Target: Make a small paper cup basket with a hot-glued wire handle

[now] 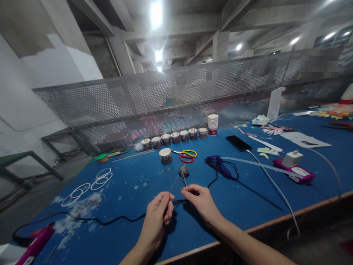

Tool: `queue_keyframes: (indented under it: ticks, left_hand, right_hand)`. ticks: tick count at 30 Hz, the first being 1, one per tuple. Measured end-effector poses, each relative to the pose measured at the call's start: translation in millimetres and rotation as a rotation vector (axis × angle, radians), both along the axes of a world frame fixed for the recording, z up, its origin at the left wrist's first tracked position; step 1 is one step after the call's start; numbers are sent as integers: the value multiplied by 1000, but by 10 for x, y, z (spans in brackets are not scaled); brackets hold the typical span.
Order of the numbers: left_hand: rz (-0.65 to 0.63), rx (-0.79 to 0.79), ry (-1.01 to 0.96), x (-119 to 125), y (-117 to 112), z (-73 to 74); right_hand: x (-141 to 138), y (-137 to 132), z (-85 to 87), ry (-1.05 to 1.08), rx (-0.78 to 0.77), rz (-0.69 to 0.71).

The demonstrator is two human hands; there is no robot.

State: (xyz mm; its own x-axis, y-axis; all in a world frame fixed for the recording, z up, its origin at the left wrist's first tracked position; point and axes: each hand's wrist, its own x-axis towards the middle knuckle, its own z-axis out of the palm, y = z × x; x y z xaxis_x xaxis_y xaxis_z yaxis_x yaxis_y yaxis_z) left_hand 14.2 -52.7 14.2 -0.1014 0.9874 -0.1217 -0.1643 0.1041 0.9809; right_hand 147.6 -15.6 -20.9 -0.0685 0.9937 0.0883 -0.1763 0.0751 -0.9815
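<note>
My left hand (160,211) is closed in a pinch on a thin, brownish strand that slants up from the fingertips. My right hand (202,202) also pinches, its fingers closed on thin grey strands (183,178) that run up to a small dark grey bundle (183,170) on the blue table (124,191). A white paper cup with a dark grey lower part (166,156) stands beyond the hands. Scissors with red and yellow handles (188,154) lie right of that cup. To the right rests a blue glue gun (219,165) with a long clear glue stick.
A row of several small cups (175,137) and a cup stack (213,123) line the mesh barrier (165,95). A phone (238,143) and a purple power strip (299,175) lie rightward. White rings (75,195) lie left; a black cable (110,222) crosses near my hands.
</note>
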Motion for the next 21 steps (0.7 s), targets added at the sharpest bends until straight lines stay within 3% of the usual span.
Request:
queue_keyframes:
  ticks: [12,21]
  left_hand:
    - [-16,90,12,0,16,-109]
    - [-28,14,1,-9,14,-116]
  right_hand:
    - [-19,-20,-3,39,-16,24]
    - [-32,-11,-19,25,-19,21]
